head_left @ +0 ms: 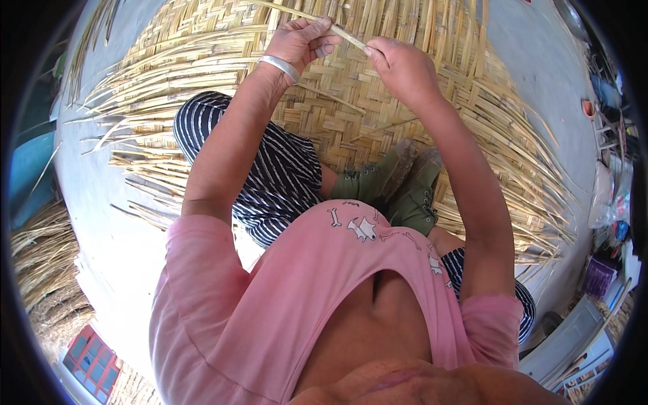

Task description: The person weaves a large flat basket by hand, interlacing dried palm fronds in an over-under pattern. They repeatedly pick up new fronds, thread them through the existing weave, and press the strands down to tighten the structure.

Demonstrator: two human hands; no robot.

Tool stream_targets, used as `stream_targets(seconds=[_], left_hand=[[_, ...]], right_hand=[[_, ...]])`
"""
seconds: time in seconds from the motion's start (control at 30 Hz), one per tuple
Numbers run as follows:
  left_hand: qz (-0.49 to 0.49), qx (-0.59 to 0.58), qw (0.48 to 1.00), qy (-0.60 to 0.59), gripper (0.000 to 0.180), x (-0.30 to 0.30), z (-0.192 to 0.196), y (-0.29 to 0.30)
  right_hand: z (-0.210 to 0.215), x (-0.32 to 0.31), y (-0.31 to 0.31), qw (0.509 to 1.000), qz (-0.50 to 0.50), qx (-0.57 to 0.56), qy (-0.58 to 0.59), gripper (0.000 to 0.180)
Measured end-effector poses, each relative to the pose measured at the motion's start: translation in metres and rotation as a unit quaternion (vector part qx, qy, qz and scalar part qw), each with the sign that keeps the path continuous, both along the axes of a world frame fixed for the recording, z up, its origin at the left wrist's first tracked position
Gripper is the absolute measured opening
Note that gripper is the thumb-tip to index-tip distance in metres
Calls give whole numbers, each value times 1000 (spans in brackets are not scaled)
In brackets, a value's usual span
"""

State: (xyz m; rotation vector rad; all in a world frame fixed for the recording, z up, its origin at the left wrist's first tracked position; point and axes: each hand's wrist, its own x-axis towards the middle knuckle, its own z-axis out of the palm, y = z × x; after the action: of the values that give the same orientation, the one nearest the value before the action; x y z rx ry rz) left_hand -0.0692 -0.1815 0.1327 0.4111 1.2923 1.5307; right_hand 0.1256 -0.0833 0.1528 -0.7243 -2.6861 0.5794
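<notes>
A thin pale bamboo strip [345, 35] runs slanting between my two hands, above a large woven bamboo mat [378, 101]. My left hand [300, 42], with a silver bangle [281, 65] on the wrist, pinches the strip near its upper part. My right hand [398, 64] grips the strip's lower end with closed fingers. I sit on the mat with legs in black-and-white striped trousers [270, 175] and green boots [398, 185] tucked under me. Loose strip ends fan out from the mat's edges.
Grey concrete floor [115, 229] surrounds the mat. A heap of bamboo shavings [44, 263] lies at the left, with a red crate [94, 361] lower left. Grey boards [574, 337], a purple container [599, 275] and clutter stand at the right edge.
</notes>
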Motion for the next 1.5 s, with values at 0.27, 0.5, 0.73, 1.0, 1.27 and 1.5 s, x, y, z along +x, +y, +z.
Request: stream_targets(seconds=[0.27,0.5,0.73,1.0,1.27,1.5], left_hand=[[-14,52,998,-15,22,5,-1,-3],[-130,103,986,4,25,17,13,-13],[-103,69,992,34,23,27,14,-17],[-142,129,981,16,18,17,0,-20],[-271,187,943,-51,28,20,40,-40],[-320,199,914,149,17,22,48,-34]], right_hand=[[-4,11,-8,975,20,221,23,11],[6,17,-17,995,-32,-83,52,18],[5,15,-17,958,-70,-262,94,26],[24,17,-19,863,-57,-493,97,28],[33,34,-14,716,53,-693,64,25],[21,44,-13,651,129,-745,66,24]])
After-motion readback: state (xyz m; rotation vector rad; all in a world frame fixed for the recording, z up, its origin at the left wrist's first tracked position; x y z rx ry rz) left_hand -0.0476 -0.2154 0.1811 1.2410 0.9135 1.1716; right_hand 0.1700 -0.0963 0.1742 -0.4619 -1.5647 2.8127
